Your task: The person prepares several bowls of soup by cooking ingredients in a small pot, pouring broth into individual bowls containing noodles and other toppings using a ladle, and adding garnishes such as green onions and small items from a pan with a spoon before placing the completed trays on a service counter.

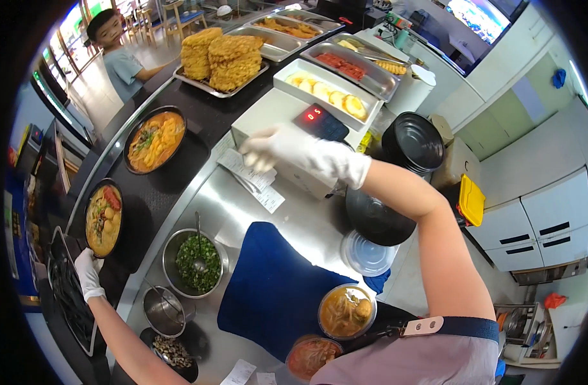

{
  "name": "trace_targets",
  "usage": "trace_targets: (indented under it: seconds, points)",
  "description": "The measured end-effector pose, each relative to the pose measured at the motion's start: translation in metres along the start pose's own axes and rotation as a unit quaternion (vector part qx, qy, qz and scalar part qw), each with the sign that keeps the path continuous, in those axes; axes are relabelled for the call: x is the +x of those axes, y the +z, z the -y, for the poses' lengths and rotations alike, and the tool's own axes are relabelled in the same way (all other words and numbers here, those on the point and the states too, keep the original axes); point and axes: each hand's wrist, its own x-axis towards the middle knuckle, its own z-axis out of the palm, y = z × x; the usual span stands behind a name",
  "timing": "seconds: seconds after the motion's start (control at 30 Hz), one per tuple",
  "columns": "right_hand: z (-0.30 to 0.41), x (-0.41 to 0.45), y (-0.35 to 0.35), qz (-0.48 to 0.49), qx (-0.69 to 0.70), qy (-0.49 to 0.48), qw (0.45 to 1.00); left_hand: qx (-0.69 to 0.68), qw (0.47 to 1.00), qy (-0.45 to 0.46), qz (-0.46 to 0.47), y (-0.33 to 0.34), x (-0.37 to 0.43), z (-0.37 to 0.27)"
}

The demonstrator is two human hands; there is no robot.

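Note:
My left hand [89, 276], in a white glove, grips the near rim of a black bowl of noodle soup [103, 222] on the dark counter ledge. Fish balls, greens and a red slab of meat top that soup. My right hand [289, 150], also gloved, hovers near the printer-like white box [306, 178] and just above several paper receipts [255, 178]. Its fingers look curled and are blurred, so whether they hold anything is unclear. Another black bowl of noodle soup [155, 139] sits farther along the ledge.
A steel pot of chopped scallions [198, 263] stands beside a blue cloth [274, 288]. Two plastic tubs of soup [347, 310] are close to my body. Stacked black bowls [414, 139] rise at right. Fried cutlets [221, 57] fill a tray; a person [123, 67] stands beyond the counter.

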Motion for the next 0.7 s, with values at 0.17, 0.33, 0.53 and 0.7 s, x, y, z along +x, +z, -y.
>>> trace_targets:
  seconds: [0.17,0.33,0.53,0.7]
  points:
    - [-0.06,0.003,-0.113,-0.017,0.123,-0.072,0.99,0.187,0.97,0.154,-0.023,-0.071,0.0,0.033]
    - [-0.098,-0.053,-0.238,-0.158,0.179,0.003,0.971,0.295,0.9,0.193,-0.255,0.003,-0.111,-0.033]
    - [-0.077,-0.038,-0.202,-0.105,0.129,0.02,0.986,0.454,0.729,0.099,-0.502,-0.128,-0.218,-0.029]
    - [-0.035,-0.042,-0.143,-0.109,0.047,-0.003,0.993,0.39,0.807,0.054,-0.44,-0.155,-0.203,-0.001]
